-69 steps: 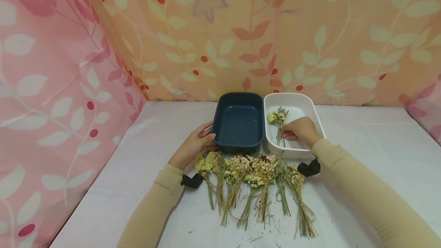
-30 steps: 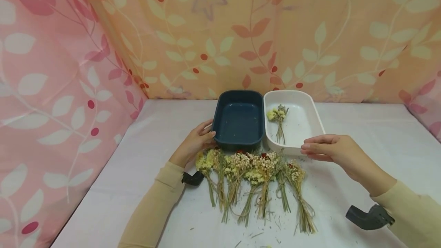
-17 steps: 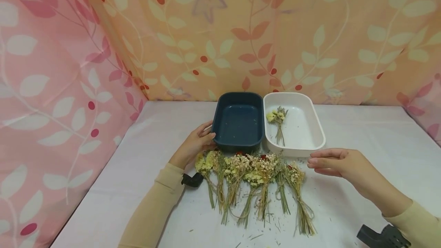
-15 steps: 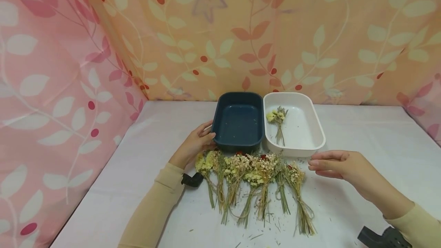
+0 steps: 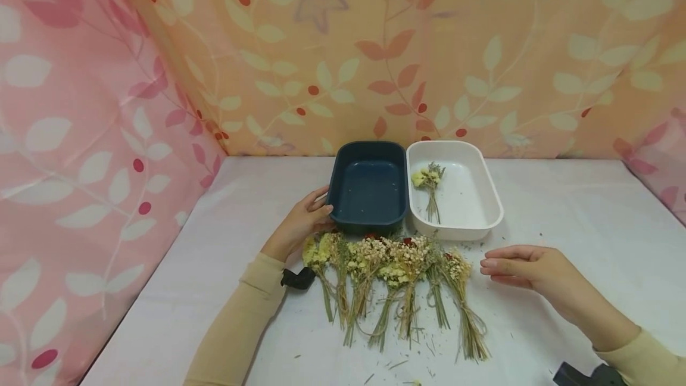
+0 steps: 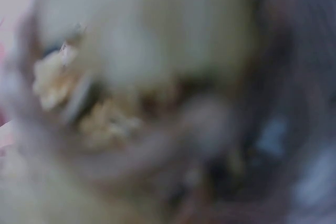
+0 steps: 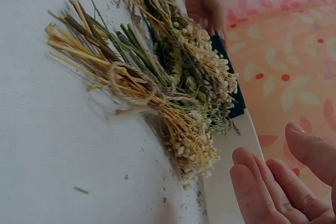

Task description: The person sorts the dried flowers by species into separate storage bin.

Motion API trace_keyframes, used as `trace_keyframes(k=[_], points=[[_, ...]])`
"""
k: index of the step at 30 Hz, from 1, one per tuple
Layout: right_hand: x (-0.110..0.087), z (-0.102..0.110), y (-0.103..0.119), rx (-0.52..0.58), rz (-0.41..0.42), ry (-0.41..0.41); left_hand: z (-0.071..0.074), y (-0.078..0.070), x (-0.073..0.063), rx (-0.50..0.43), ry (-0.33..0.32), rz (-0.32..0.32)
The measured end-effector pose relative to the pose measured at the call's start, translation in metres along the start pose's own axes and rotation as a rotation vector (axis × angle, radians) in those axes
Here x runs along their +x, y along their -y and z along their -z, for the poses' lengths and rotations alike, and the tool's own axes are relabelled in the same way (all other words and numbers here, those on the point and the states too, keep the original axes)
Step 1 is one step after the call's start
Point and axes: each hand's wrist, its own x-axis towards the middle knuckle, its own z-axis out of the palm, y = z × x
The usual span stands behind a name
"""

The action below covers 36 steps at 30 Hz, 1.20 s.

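Observation:
My left hand [image 5: 301,225] rests its fingers against the left side of a dark blue tray [image 5: 368,195], thumb at the rim near the front corner. My right hand [image 5: 541,276] hovers over the table to the right, fingers relaxed and nothing in them; its fingers [image 7: 252,192] also show in the right wrist view. Inside the white tray [image 5: 471,198] lies a small dried-flower bunch [image 5: 429,180] with yellow heads. Nearest to my right hand is a twine-tied bunch [image 5: 467,308] with cream flowers. The left wrist view is mostly blurred.
Several more dried-flower bunches [image 5: 404,267] lie in a row before the trays, heads toward them, stems toward me. Stem scraps [image 5: 398,365] are scattered over the white table [image 5: 257,189]. A floral cloth [image 5: 343,64] hangs behind the trays.
My right hand has let go of the yellow-headed bunch, leaving it in the white tray, and has drawn back toward me and to the right. My left hand has stayed at the blue tray.

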Motion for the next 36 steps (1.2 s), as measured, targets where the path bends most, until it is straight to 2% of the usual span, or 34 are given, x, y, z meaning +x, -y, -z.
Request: trace_keyframes(k=[5, 11, 17, 20, 26, 31, 36], points=[[-0.001, -0.007, -0.004, -0.035, -0.066, 0.005, 0.001, 0.0, -0.001, 0.003, -0.003, 0.004], [0.0, -0.012, -0.01, -0.038, -0.108, 0.011, 0.001, -0.001, 0.001, 0.001, -0.01, 0.005], [0.002, -0.015, -0.02, 0.071, -0.124, 0.087, 0.001, -0.001, 0.001, 0.011, -0.028, 0.025], [0.003, -0.014, -0.024, 0.095, -0.13, 0.107, 0.001, 0.0, 0.001, 0.011, -0.016, 0.016], [0.005, -0.014, -0.03, 0.117, -0.139, 0.189, 0.0, 0.0, 0.0, 0.002, -0.001, 0.008], [0.007, -0.015, -0.031, 0.09, -0.131, 0.243, 0.0, 0.0, 0.0, 0.0, 0.01, 0.0], [0.01, -0.018, -0.03, 0.094, -0.141, 0.297, 0.001, -0.001, 0.0, 0.004, 0.002, -0.001]])
